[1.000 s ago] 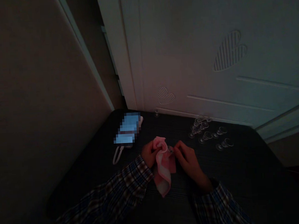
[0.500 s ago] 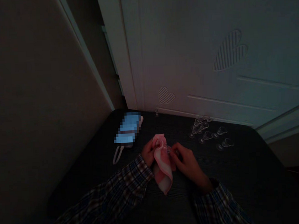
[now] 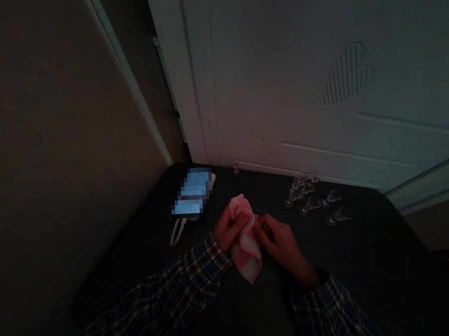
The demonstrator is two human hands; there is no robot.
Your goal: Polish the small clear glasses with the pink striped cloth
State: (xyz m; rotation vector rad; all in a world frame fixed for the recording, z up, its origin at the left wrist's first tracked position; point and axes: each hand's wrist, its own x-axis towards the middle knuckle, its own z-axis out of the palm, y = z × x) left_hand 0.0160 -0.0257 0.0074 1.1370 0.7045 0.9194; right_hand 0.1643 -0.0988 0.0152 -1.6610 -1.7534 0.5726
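Observation:
My left hand (image 3: pixel 227 230) is closed on a pink and white cloth (image 3: pixel 247 254), its thumb pressing into the folds. The cloth's lower end hangs down over the dark table. My right hand (image 3: pixel 283 237) is closed at the cloth's right side, with the fingertips pinching a small clear stemmed glass (image 3: pixel 256 221). Most of that glass is hidden by the cloth and fingers, and the light is dim. To the right of my right hand, several similar small stemmed glasses (image 3: pixel 343 214) are on the table.
A phone (image 3: pixel 193 192) with a blurred lit screen and a white cable (image 3: pixel 177 232) lies at the left on the dark table (image 3: pixel 368 260). One small glass (image 3: pixel 236 169) stands at the back edge. Behind rises a pale panel (image 3: pixel 280 75) with heart reliefs.
My left thumb has come over the front of the cloth and pressed into it. The cloth's folds have shifted and cover more of the glass. My right hand has hardly moved.

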